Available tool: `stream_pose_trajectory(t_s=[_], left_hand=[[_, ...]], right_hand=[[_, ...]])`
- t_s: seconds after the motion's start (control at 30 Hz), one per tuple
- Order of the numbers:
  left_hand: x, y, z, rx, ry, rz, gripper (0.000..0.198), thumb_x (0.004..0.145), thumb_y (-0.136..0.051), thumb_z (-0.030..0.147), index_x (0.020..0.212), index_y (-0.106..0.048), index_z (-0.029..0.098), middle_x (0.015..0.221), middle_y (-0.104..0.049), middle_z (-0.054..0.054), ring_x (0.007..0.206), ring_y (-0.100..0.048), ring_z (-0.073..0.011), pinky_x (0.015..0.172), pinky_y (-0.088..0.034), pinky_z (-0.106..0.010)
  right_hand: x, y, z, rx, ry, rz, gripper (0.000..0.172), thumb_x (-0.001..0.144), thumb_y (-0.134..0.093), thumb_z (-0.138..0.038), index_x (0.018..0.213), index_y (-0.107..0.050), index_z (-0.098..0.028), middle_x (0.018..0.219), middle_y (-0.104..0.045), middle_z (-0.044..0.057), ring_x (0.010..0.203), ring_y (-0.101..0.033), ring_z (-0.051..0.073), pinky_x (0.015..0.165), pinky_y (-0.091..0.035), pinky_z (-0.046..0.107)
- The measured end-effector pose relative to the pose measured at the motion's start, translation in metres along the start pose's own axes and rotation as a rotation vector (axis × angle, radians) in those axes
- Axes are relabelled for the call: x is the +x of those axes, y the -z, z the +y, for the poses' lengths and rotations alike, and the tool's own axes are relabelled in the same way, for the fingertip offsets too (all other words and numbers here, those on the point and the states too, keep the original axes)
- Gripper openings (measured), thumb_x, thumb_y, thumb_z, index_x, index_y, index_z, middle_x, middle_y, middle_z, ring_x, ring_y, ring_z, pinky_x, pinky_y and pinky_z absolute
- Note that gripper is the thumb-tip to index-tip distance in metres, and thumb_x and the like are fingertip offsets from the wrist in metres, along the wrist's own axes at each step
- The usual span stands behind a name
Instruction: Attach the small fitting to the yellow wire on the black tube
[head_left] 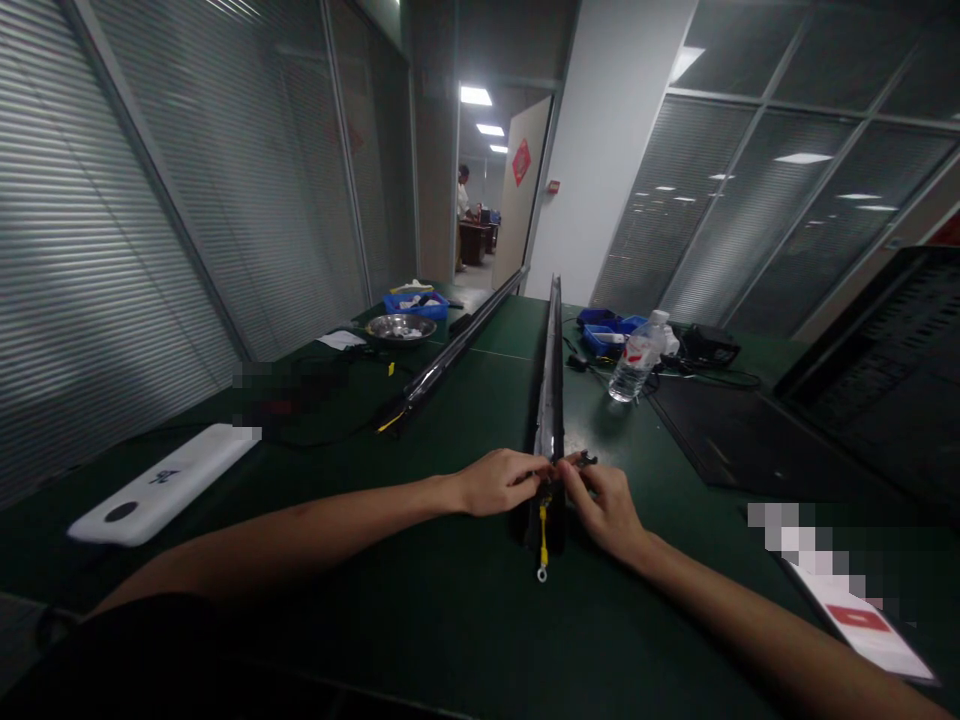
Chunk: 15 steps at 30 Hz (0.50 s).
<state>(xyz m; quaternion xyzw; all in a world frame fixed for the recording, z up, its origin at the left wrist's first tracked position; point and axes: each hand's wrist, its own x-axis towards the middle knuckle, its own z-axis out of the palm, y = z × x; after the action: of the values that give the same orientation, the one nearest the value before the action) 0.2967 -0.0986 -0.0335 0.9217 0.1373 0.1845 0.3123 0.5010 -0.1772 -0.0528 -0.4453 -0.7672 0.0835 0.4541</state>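
Observation:
A long black strip (553,370) lies on the green table (450,600), running away from me. Both hands meet at its near end. My left hand (496,482) has its fingers curled and pinched against the left side of that end. My right hand (606,500) pinches the right side, with a small dark part at its fingertips. A yellow wire with a ring terminal (542,545) hangs from the strip's end toward me, between my wrists.
A second long black strip (457,345) lies to the left. Also on the table are a water bottle (636,362), blue bins (609,332), a metal bowl (400,327), a white device (161,482), a black panel (739,435) and papers (862,620). A person stands far off in the corridor.

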Motion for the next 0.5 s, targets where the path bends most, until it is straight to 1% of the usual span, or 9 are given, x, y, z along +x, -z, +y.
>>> stream_pose_trajectory(t_s=[0.13, 0.27, 0.33, 0.5], left_hand=[[-0.0003, -0.0009, -0.0021, 0.022, -0.014, 0.011, 0.015, 0.098, -0.046, 0.016, 0.099, -0.062, 0.016, 0.090, -0.065, -0.003, 0.078, -0.061, -0.0157, 0.070, -0.042, -0.021], [-0.0009, -0.0014, -0.0037, 0.037, 0.001, 0.004, 0.015, 0.098, -0.047, 0.017, 0.100, -0.062, 0.016, 0.089, -0.065, -0.003, 0.078, -0.061, -0.0164, 0.070, -0.043, -0.022], [-0.0010, -0.0020, -0.0045, 0.038, 0.000, 0.009, 0.015, 0.098, -0.047, 0.017, 0.101, -0.062, 0.017, 0.090, -0.065, -0.003, 0.078, -0.061, -0.0164, 0.070, -0.042, -0.022], [-0.0007, -0.0027, -0.0052, 0.049, -0.015, 0.018, 0.014, 0.099, -0.046, 0.017, 0.099, -0.060, 0.016, 0.088, -0.064, -0.003, 0.077, -0.061, -0.0159, 0.070, -0.042, -0.022]], right_hand=[[0.0007, 0.0005, -0.0022, 0.004, 0.047, -0.008, 0.029, 0.104, -0.049, -0.026, 0.080, -0.063, -0.017, 0.070, -0.066, 0.003, 0.056, -0.062, 0.014, 0.057, -0.049, 0.025], [0.0030, 0.0008, -0.0040, 0.028, 0.091, -0.026, 0.026, 0.104, -0.050, -0.024, 0.083, -0.063, -0.017, 0.078, -0.071, 0.006, 0.065, -0.067, 0.016, 0.061, -0.051, 0.026], [0.0032, -0.0001, -0.0026, 0.031, 0.085, -0.031, 0.024, 0.104, -0.050, -0.024, 0.085, -0.064, -0.018, 0.080, -0.072, 0.006, 0.067, -0.068, 0.017, 0.062, -0.052, 0.026], [0.0012, -0.0024, 0.0018, 0.008, 0.060, -0.013, 0.025, 0.104, -0.050, -0.024, 0.083, -0.063, -0.018, 0.078, -0.072, 0.006, 0.064, -0.067, 0.016, 0.060, -0.051, 0.026]])
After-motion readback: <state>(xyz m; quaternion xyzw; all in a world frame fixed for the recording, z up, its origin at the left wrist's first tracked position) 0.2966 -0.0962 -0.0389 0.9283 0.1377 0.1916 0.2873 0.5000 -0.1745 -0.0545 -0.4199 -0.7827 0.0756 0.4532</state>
